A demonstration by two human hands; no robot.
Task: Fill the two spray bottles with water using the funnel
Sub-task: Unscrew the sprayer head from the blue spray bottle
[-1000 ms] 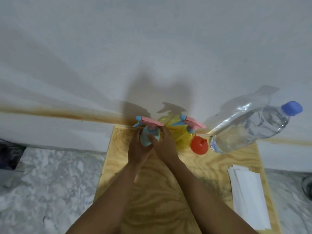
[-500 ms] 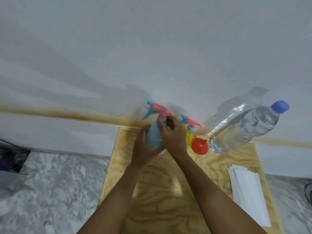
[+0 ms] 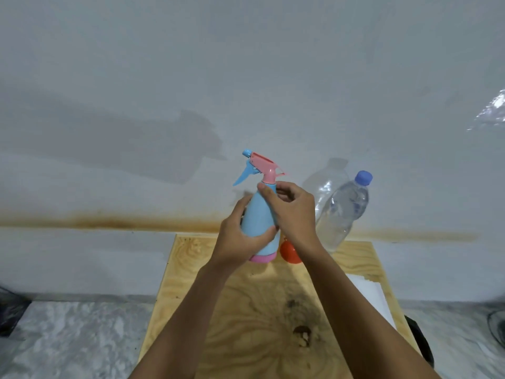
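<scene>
- Blue plastic forms the body of the spray bottle (image 3: 258, 214). It is narrow at the neck and wider lower down, with a pink band round its base.
- On top sits a pink spray head (image 3: 264, 163). Its nozzle tip and trigger are blue and point to the left.
- The body is opaque, so I cannot tell whether anything is inside.
- I hold the spray bottle roughly upright in the air, lifted clear above the far edge of the wooden board (image 3: 246, 324) and in front of the pale wall (image 3: 246, 77).
- My left hand (image 3: 237, 242) grips the lower half of the body, fingers wrapped round the far side and thumb lying across the near side.
- My right hand (image 3: 295, 212) is up at the neck, with the forefinger curled across it just under the pink collar. The other fingers are bent behind, and where they touch is hidden from me.
- An orange-red funnel (image 3: 289, 253) rests at the far edge of the board, just right of the spray bottle's base and partly hidden by my right wrist.
- A clear water bottle (image 3: 341, 212) stands at the far right of the board, close to the wall, with its blue cap (image 3: 363, 177) on.
- White paper (image 3: 375, 294) lies along the right side of the board, beside my right forearm.
- A brown stain (image 3: 109, 221) runs across the wall at the level of my hands.
</scene>
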